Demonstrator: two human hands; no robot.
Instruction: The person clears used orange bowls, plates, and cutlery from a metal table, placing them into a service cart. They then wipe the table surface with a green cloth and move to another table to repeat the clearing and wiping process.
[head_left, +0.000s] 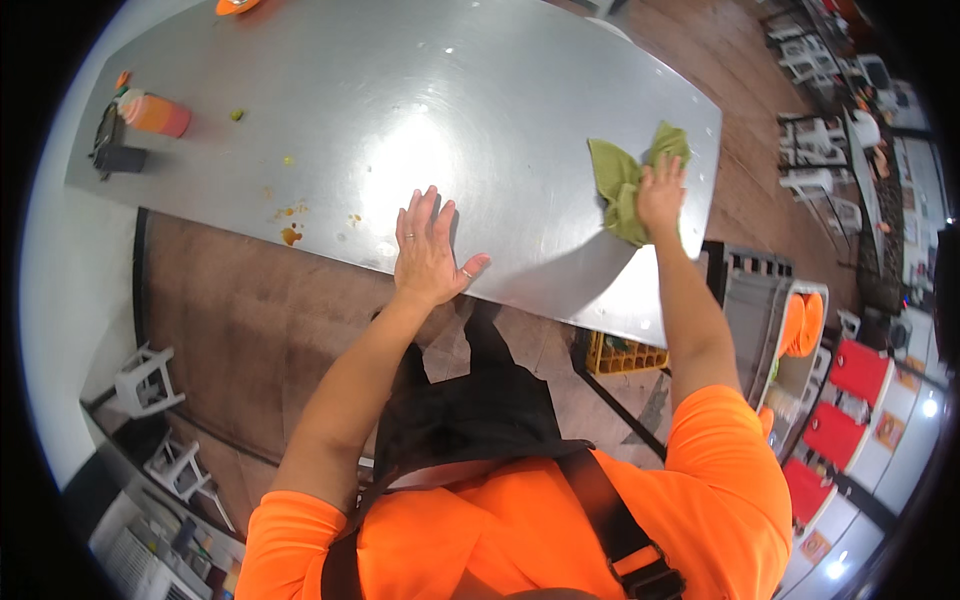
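Observation:
My right hand (661, 196) presses a crumpled green cloth (621, 184) against the stainless steel tabletop (510, 142), near its right end. Part of the cloth spreads out to the left of the fingers. At the table's front edge is my left hand (429, 251), palm down with fingers apart and nothing in it; whether it rests on the metal I cannot tell. Rings show on two of its fingers. Left of that hand, brown sauce spots (291, 235) mark the surface. A small green scrap (237, 115) lies farther back.
At the table's left end stand a squeeze bottle (156, 112) of orange-pink sauce and a black holder (120, 156). An orange dish (237, 6) is at the far edge. Below the right end sits a yellow crate (624, 354), beside a grey cart (765, 315) holding orange plates (802, 324).

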